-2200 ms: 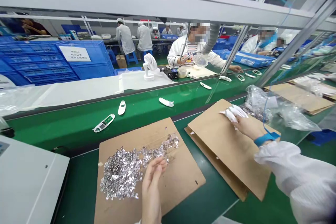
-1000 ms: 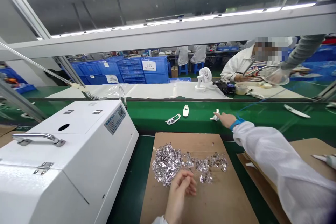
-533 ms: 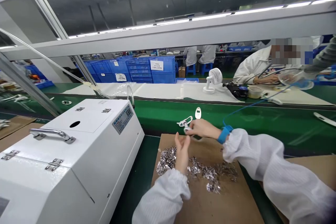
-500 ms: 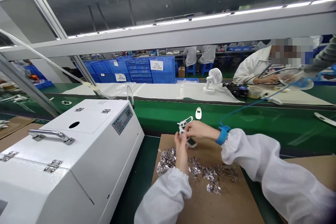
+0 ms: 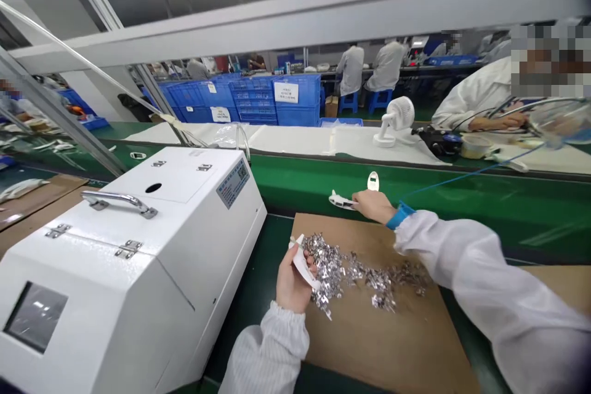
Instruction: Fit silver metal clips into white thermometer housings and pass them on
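Cradling a white plastic casing (image 5: 302, 262) in curled fingers (image 5: 313, 271), the left hand (image 5: 293, 280) sits at the left edge of a cardboard sheet (image 5: 369, 345), beside metal scraps (image 5: 344, 274). Beyond the sheet, the right hand (image 5: 379, 206), fingers pressed together, touches a white device (image 5: 340, 200) on the green belt (image 5: 480, 215).

Green belt (image 5: 462, 197): cardboard sheet (image 5: 383, 345) w/ metal scraps (image 5: 355, 274).

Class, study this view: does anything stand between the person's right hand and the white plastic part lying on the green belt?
Nothing visible does. The right hand is right at the white plastic part on the green conveyor belt, with its fingers at the part's end. The silver metal pieces lie nearer the person, on the cardboard sheet.
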`<state>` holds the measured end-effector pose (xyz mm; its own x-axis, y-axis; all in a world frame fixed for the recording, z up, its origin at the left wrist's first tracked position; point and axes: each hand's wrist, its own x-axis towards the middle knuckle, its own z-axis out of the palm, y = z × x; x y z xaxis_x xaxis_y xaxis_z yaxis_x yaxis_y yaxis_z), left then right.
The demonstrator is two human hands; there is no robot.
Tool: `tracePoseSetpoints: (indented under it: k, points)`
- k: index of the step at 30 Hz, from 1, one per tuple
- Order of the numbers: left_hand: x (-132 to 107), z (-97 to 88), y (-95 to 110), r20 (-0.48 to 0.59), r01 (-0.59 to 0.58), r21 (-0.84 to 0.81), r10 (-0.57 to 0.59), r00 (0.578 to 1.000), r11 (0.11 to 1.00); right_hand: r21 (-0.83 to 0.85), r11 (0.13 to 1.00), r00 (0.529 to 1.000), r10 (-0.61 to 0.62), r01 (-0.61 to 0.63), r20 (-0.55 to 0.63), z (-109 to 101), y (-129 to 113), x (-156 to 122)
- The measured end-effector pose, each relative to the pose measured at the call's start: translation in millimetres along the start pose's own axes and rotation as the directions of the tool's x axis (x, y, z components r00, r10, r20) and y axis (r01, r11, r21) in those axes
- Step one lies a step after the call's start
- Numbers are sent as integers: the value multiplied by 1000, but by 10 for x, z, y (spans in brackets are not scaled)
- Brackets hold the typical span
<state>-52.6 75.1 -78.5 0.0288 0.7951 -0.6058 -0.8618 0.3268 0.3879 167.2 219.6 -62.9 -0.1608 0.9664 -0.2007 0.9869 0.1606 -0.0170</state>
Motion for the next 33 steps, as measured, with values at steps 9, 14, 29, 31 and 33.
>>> tracePoseSetpoints:
  k: [9, 14, 29, 31, 33]
  points:
    - [-194, -119, -252, 9, 154, -21, -154, 988, 988, -20, 1000, 1000, 16, -16, 8, 239, -80, -886]
    - [-289, -179, -378, 36, 161, 47, -163, 986, 986, 27, 999, 1000, -18, 18, -7, 213, -243, -1125]
    - [-410, -285, -370, 69, 138, 165, -151, 986, 977, 154, 987, 999, -50, 53, -20, 546, -673, -751]
    - [-392, -276, -393, 72, 146, 172, -160, 984, 974, 198, 979, 999, -36, 39, -16, 557, -668, -744]
    - [-373, -269, -425, 79, 148, 186, -165, 983, 971, 254, 967, 1000, -23, 28, -21, 537, -665, -774]
